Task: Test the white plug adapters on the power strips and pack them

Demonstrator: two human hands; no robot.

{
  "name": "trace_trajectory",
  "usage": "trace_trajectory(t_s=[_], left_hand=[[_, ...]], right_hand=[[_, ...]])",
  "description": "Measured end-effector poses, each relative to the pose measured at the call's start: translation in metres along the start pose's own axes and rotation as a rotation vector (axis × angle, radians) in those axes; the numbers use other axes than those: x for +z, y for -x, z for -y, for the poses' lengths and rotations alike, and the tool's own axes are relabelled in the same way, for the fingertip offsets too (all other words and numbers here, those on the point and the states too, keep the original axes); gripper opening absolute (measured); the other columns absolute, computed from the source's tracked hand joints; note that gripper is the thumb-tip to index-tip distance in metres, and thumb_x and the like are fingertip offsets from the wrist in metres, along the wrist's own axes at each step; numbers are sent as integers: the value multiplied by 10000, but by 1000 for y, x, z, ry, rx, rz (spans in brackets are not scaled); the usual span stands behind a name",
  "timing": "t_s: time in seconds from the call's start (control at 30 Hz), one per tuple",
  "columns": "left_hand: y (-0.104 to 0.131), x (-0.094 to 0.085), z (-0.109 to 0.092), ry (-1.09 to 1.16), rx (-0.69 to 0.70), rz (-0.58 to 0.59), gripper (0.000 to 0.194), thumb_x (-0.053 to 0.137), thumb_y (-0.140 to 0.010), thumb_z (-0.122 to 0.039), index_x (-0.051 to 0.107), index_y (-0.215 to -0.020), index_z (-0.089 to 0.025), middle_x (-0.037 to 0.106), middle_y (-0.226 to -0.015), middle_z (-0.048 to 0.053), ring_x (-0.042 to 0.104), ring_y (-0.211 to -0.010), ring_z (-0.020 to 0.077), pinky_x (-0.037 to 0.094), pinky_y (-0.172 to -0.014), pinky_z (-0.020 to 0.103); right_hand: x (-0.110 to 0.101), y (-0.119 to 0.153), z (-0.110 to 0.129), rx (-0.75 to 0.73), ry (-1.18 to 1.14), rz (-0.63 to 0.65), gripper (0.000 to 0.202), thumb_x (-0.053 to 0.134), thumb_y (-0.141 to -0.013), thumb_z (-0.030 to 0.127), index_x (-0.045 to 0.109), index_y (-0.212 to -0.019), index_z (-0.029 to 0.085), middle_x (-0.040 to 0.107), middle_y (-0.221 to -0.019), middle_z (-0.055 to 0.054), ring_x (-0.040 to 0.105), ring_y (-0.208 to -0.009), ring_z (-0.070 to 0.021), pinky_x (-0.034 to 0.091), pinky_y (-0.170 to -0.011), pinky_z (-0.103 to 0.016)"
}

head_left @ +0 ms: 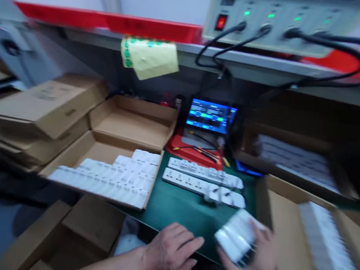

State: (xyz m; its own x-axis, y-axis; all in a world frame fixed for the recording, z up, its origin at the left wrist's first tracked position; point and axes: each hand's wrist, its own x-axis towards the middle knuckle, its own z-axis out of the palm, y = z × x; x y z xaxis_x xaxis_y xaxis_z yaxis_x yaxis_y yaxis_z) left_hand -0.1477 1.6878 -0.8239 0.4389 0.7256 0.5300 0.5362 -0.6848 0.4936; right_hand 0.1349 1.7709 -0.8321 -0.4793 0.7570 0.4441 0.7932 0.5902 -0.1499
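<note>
My right hand (pixel 259 263) is closed around a small row of white plug-in chargers (pixel 236 236), their metal prongs pointing down and to the right. Beside it, at the front edge of the green bench mat, my left hand (pixel 174 252) is loosely bent with its fingers apart, and nothing shows in it. Behind the hands lie two white power strips (pixel 187 180), with a few plugs or chargers in their sockets. To the left, an open cardboard box (pixel 100 142) contains rows of similar white chargers (pixel 105 182). Motion blurs the held chargers somewhat.
At right, another open carton (pixel 285 235) holds a row of white pieces (pixel 332 254). A small lit screen (pixel 211 116) stands behind a red tray (pixel 178 146) with test leads. Cardboard boxes (pixel 43 100) are stacked left. Black cables hang from a powered unit (pixel 280 16) overhead.
</note>
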Motion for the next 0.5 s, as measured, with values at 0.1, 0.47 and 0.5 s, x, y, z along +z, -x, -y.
trace_trajectory(t_s=[0.1, 0.47, 0.5], left_hand=[[-5, 24, -5, -68, 36, 108, 567, 536, -1101, -389, 569, -1602, -124, 791, -1119, 179, 706, -905, 301, 583, -825, 447], [-2, 27, 24, -322, -163, 36, 664, 572, -1123, -482, 524, -1702, -161, 767, -1195, 157, 723, -1034, 329, 612, -875, 438], [-2, 25, 32, -350, -175, -8, 687, 565, -1121, -517, 521, -1704, -156, 755, -1280, 192, 723, -1110, 356, 620, -897, 457]], right_hand=[[17, 16, 33, 313, 4, -185, 1002, 752, -969, 714, 422, -1680, 90, 505, -1539, -299, 575, -1386, -477, 599, -1068, -655], [13, 42, 97, 547, -360, 28, 1172, 882, -845, 468, 205, -1793, 341, 466, -1613, -176, 552, -1494, -447, 493, -1264, -654], [12, 42, 105, 535, -400, 62, 1198, 883, -840, 448, 180, -1804, 346, 500, -1604, -167, 583, -1477, -420, 516, -1261, -616]])
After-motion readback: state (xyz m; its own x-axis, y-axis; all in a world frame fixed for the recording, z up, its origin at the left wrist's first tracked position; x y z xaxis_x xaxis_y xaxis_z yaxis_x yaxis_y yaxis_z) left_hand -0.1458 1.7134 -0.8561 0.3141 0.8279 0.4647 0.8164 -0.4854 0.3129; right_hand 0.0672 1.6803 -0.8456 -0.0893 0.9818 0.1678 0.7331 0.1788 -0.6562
